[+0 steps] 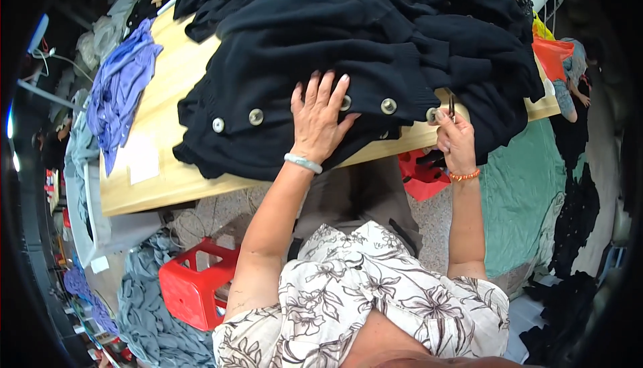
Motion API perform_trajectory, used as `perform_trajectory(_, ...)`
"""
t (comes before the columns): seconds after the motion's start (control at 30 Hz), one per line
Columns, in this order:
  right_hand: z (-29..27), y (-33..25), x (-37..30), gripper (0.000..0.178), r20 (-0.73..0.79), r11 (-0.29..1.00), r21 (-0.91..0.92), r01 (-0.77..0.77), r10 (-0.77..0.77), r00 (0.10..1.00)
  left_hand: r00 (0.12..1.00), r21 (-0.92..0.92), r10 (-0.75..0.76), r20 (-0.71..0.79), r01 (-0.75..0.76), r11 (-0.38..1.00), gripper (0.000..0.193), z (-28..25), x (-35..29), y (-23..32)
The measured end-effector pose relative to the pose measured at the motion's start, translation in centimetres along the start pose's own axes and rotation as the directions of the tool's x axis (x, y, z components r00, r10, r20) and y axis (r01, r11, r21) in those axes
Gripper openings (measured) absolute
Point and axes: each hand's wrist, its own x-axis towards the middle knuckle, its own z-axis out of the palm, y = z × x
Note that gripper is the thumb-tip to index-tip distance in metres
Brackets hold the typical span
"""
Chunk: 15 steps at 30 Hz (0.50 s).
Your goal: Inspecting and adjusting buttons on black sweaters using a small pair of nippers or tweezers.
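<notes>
A black knit cardigan [301, 39] with large metallic buttons lies spread across the wooden table. My left hand [318, 116] rests flat on it with fingers apart, its thumb beside a button [345, 104] that it partly covers. At the cardigan's right corner, my right hand [457, 139] is closed around small dark thread snips [451, 106], their points upward. The thumb and fingertips of that hand are at the last button [433, 115] by the ribbed edge. More buttons, one silvery [218, 125] and one darker [256, 116], show along the front to the left.
The wooden table [127, 187] has more black garments [469, 46] on its far right and a purple garment [127, 80] over its left edge. A red stool [197, 284] stands below left beside a grey cloth pile [151, 294]. Green cloth [522, 194] lies to the right.
</notes>
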Motion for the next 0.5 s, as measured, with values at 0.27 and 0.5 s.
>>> perform_trajectory(0.27, -1.9, -0.1, -0.3, 0.015, -0.114, 0.99, -0.111, -0.083, 0.07, 0.991, 0.985, -0.074, -0.137, 0.104, 0.145, 0.987, 0.085, -4.0, -5.8, 0.0)
perform_trajectory(0.5, -2.2, 0.2, -0.6, 0.023, -0.233, 0.994, -0.1, -0.049, 0.025, 0.972, 0.925, -0.094, -0.351, -0.144, 0.341, 0.935, 0.064, -7.8, -10.4, -6.6)
